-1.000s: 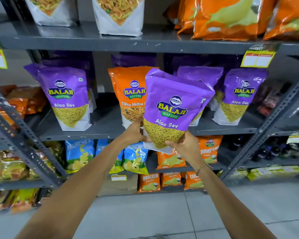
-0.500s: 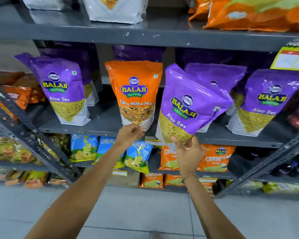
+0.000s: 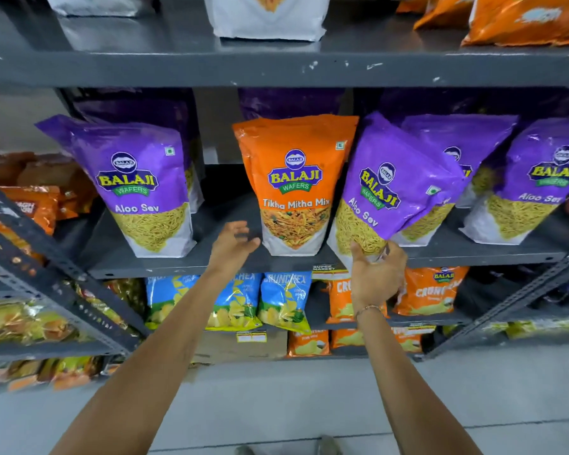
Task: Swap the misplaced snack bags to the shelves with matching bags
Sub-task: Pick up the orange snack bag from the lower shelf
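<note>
An orange Tikha Mitha Mix bag (image 3: 294, 178) stands upright on the middle shelf (image 3: 211, 257) among purple Aloo Sev bags. My right hand (image 3: 376, 274) grips the bottom edge of one purple Aloo Sev bag (image 3: 391, 188), which leans tilted to the right, just right of the orange bag. My left hand (image 3: 232, 246) hovers open at the shelf's front edge, beside the orange bag's lower left corner, holding nothing. Another purple Aloo Sev bag (image 3: 138, 185) stands at the left, and two more (image 3: 539, 182) stand at the right.
The upper shelf (image 3: 276, 67) carries white-bottomed bags and orange bags (image 3: 523, 18) at the right. Below are blue chip bags (image 3: 276, 300) and orange chip bags (image 3: 431, 290). A slanted grey rack frame (image 3: 46, 274) crosses the left side. Grey tiled floor lies underneath.
My left hand let go of the purple bag and moved left toward the orange bag. My right hand carried the purple bag onto the middle shelf, tilted right. The view came closer.
</note>
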